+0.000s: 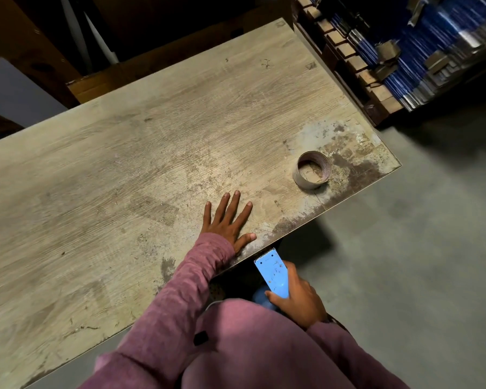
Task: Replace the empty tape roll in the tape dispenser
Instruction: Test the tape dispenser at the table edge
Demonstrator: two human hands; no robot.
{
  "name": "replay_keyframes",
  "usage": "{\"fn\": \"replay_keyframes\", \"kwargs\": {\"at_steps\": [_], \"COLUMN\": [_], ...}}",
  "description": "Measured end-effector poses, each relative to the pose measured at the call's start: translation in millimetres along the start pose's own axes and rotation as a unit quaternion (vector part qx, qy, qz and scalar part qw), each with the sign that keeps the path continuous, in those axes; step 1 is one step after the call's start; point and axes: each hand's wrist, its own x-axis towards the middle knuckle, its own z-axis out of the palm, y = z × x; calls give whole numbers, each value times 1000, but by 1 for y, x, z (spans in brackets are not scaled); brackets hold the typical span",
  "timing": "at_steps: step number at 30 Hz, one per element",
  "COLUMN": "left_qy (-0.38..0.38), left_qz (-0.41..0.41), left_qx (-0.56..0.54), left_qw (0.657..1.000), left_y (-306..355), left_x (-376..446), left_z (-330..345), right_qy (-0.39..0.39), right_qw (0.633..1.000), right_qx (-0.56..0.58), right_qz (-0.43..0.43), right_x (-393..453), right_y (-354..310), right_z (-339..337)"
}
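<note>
The empty tape roll [312,170] lies flat on the worn wooden table [129,153] near its right corner, up and to the right of the left hand [228,223], apart from it. That hand rests palm down with fingers spread, grasping nothing, close to the table's near edge. The right hand [299,297] is below the table edge, clenched around the blue tape dispenser [272,273], whose serrated blade end points up toward the table. The roll is a bare cardboard core, hollow, with faint pinkish print inside its wall.
</note>
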Motion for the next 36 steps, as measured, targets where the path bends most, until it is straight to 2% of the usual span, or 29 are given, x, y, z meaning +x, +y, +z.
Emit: {"fn": "replay_keyframes", "kwargs": {"at_steps": [22, 36], "left_qy": [4, -3], "left_qz": [3, 0], "left_qx": [4, 2], "left_qw": [1000, 1000], "left_y": [-1, 0], "left_x": [0, 1], "left_z": [1, -1], "right_qy": [-39, -7], "right_qw": [999, 986], "right_qx": [1, -157], "right_qz": [28, 47], "right_x": [1, -1], "right_y": [-4, -32], "right_z": [-3, -15]}}
